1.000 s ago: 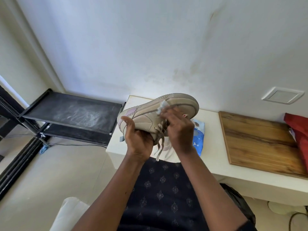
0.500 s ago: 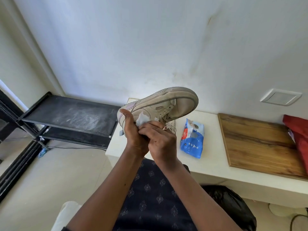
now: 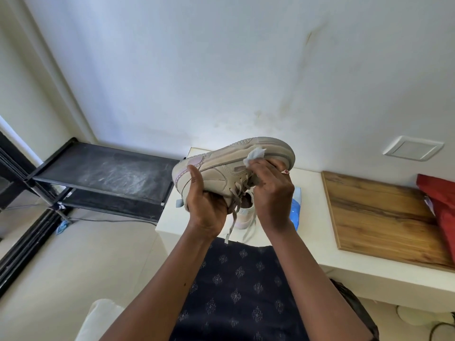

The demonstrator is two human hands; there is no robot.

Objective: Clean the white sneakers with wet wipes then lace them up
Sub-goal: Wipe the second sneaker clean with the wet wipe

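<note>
One white table (image 3: 310,190), and above its 9 o'clock end the sneaker (image 3: 221,172) rides sole-up, long axis 9 to 3 o'clock, toe at 3. Left hand (image 3: 206,207) grips the collar, right hand (image 3: 274,190) pinches the wet wipe (image 3: 254,155), swept from heel to toe; wipes pack (image 3: 295,212) mostly hidden behind it.

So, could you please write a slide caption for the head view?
Left hand holds the white sneaker aloft while the right hand presses a wet wipe against its side near the toe.
</note>
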